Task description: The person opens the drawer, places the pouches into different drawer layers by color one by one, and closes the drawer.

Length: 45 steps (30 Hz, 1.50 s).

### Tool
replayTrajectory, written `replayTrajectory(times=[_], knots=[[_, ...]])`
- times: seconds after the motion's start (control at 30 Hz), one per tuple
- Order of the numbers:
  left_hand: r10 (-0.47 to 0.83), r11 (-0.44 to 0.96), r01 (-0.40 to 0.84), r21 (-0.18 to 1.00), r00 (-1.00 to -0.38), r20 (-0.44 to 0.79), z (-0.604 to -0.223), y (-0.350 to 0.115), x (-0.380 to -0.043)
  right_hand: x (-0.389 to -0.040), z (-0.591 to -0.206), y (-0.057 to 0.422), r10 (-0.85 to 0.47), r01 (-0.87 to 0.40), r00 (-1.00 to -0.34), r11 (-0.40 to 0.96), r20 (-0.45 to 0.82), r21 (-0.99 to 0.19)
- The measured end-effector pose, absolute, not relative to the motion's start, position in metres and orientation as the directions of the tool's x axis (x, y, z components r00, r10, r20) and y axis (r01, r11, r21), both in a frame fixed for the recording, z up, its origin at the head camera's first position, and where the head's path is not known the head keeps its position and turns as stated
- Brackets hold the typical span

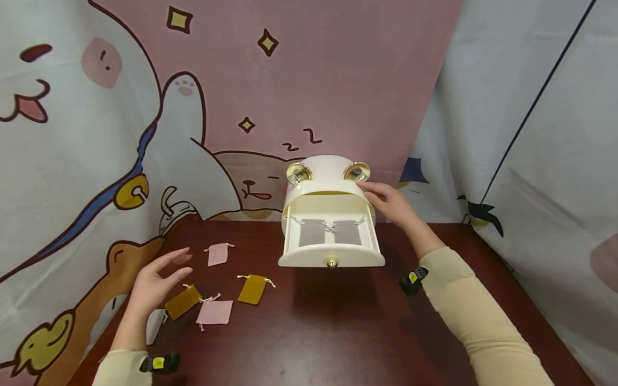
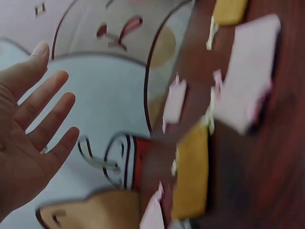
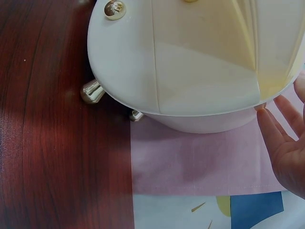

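A cream storage box with gold ring-like ears stands at the back of the table. Its drawer, with a gold knob, is pulled out, and two grey drawstring pouches lie inside. My right hand touches the box's upper right side with extended fingertips. Off to the left, my left hand hovers with spread, empty fingers over several small pouches. Among these are a pink pouch, another pink pouch, a mustard pouch, and a second mustard pouch.
A pale pouch lies partly hidden behind my left wrist. The dark red wooden table runs back to a cartoon-printed cloth. In the right wrist view, short metallic feet show under the box.
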<state>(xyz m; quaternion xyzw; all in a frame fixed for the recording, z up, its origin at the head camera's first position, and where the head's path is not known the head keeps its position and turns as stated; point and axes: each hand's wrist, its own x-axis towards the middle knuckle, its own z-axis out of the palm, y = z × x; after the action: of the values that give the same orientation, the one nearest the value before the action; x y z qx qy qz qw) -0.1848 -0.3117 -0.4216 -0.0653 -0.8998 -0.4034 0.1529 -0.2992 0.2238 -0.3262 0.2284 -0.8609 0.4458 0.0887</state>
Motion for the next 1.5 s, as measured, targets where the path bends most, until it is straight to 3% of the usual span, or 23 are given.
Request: replayTrajectory(times=[0.4, 0.8, 1.5], knots=[[-0.117, 0.667, 0.126, 0.735, -0.956, 0.269, -0.444, -0.362, -0.165, -0.296, -0.323, 0.225, -0.321, -0.463, -0.884, 0.494, 0.341, -0.736], [-0.143, 0.699, -0.022, 0.715, -0.984, 0.110, -0.469, -0.392, -0.157, -0.295, -0.322, 0.225, -0.320, -0.462, -0.885, 0.499, 0.339, -0.733], [-0.154, 0.717, -0.072, 0.693, -0.987, 0.056, -0.493, -0.408, -0.155, -0.296, -0.322, 0.223, -0.334, -0.483, -0.873, 0.494, 0.355, -0.723]])
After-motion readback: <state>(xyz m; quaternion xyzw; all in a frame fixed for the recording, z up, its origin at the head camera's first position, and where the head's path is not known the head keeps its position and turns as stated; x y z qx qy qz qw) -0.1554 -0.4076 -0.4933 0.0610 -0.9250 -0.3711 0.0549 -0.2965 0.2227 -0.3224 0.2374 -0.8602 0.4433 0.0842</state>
